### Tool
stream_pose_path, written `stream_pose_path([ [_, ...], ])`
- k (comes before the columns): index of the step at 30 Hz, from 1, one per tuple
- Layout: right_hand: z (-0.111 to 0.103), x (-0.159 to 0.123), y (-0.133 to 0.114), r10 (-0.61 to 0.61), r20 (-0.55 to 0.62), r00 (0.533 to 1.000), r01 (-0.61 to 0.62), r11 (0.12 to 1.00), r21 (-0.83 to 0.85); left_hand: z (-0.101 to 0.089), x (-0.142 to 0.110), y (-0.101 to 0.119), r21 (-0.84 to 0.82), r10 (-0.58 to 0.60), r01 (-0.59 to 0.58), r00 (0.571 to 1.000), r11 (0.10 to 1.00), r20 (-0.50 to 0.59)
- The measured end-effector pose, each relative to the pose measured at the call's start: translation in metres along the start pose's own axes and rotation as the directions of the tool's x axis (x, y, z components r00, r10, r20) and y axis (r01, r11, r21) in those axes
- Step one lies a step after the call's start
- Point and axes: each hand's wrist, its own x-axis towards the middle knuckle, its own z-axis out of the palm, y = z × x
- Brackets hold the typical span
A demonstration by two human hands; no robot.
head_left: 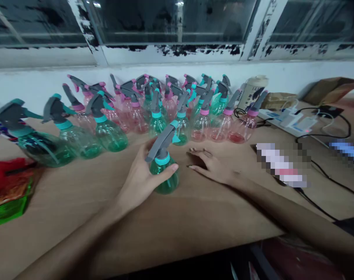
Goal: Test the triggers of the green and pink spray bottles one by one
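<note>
My left hand (pixel 141 175) is wrapped round a small green spray bottle (pixel 165 179) with a grey trigger and teal collar, standing upright on the wooden table (pixel 194 221). My right hand (pixel 212 165) lies just to the right of that bottle, palm down on the table, fingers stretched out and holding nothing. Behind both hands stands a crowd of several similar spray bottles (pixel 153 105), green ones with teal collars and pink ones with pink collars, lined up against the white wall.
Red and green plastic packets (pixel 10 190) lie at the left edge. At the right are a power strip (pixel 290 120) with plugs and black cables (pixel 319 167), a white tub (pixel 254 87), cardboard boxes (pixel 331 87) and the table's front edge.
</note>
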Motion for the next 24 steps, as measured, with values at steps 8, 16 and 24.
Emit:
stream_pose_path([
  [8,-0.002,0.001,0.001,-0.007,0.019,1.0,0.007,1.0,0.004,0.013,0.029,0.008,-0.059,-0.148,0.156,0.982,0.986,0.115],
  [16,0.0,0.001,0.002,-0.019,0.008,1.0,0.019,1.0,0.003,0.021,0.04,0.007,-0.12,-0.024,0.041,0.989,0.992,0.144],
  [24,-0.001,0.001,-0.001,-0.013,-0.004,1.0,0.013,1.0,0.009,0.004,0.042,0.01,-0.14,-0.058,0.1,0.959,0.985,0.278],
])
